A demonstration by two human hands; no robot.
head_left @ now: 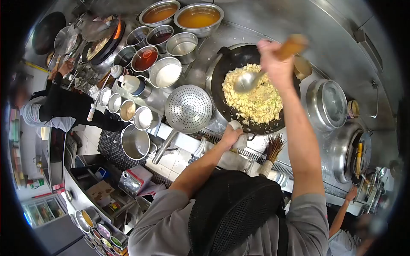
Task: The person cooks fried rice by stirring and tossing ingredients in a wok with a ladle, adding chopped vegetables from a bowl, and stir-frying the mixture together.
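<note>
A black wok (220, 96) holds a heap of yellow fried rice (252, 100) with small green bits. My right hand (276, 64) is above the wok's far side, closed around a ladle. The ladle's wooden handle points up to the right, blurred by motion, and its round metal bowl (245, 82) is over the rice. At the wok's near edge my left hand (231, 137) is closed on a folded white cloth (239, 138), pressed against the rim. Left of the wok lies a perforated strainer (188, 108) with a long handle.
Metal pots of sauces and seasonings, including a red one (144, 59) and a white one (165, 73), crowd the left. Two bowls of amber liquid (198, 18) stand behind. A bamboo brush (271, 155) is in front, a lidded pot (326, 104) right. Co-workers (55, 102) stand at both sides.
</note>
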